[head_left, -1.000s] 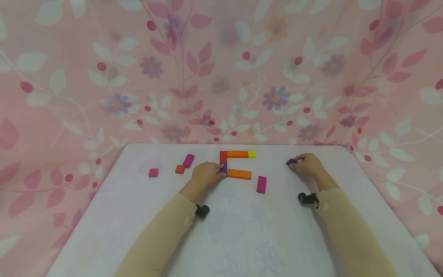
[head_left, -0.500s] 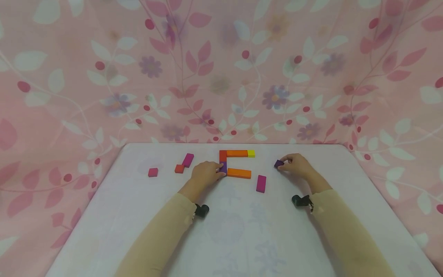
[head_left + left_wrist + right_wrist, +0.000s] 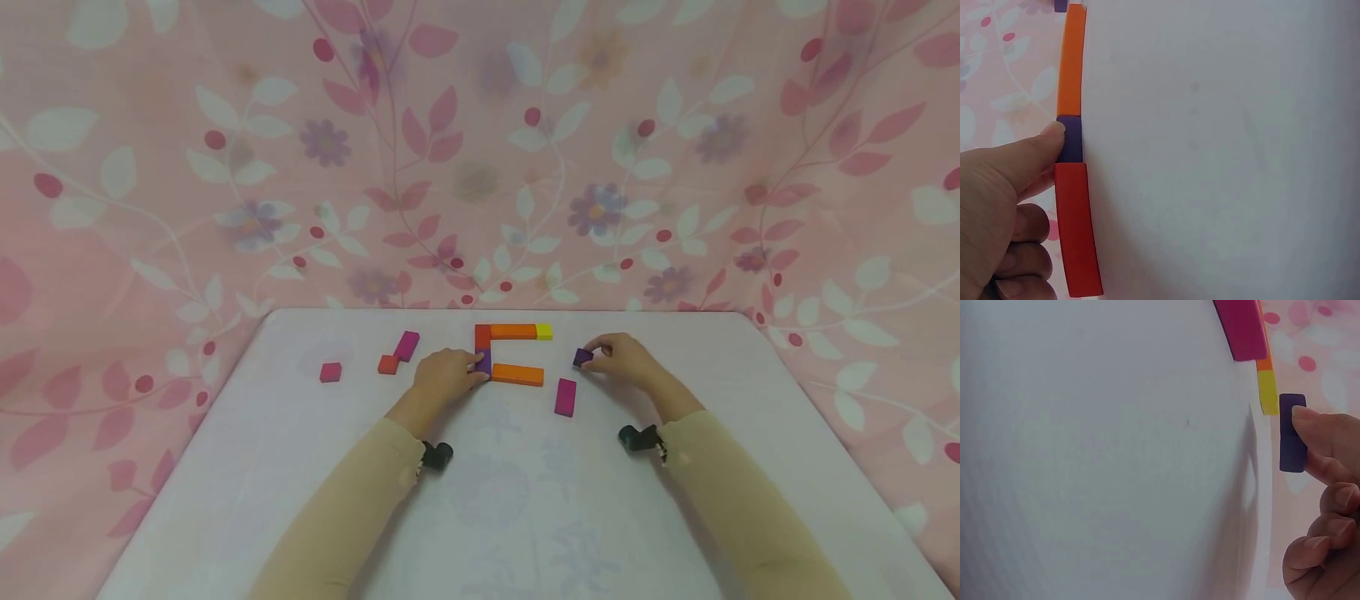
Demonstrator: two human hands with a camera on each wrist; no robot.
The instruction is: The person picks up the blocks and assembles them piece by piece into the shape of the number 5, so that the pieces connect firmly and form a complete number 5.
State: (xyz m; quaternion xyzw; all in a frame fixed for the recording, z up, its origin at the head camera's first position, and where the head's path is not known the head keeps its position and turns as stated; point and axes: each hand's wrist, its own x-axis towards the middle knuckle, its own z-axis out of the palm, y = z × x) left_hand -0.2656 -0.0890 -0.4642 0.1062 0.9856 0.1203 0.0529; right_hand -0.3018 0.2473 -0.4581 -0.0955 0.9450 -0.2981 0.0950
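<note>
Blocks [image 3: 1074, 140] [image 3: 1290, 447] of purple in both hands [image 3: 444, 375] [image 3: 628, 360]

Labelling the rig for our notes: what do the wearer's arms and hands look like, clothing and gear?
Left sleeve and right sleeve: long, plain beige. At each cuff, a dark, near-black fitting with a rounded end: left fitting, right fitting. Left hand and right hand: no gloves. No cables visible.

Pink floral backdrop [image 3: 480, 167], white tabletop [image 3: 517, 533]
</note>
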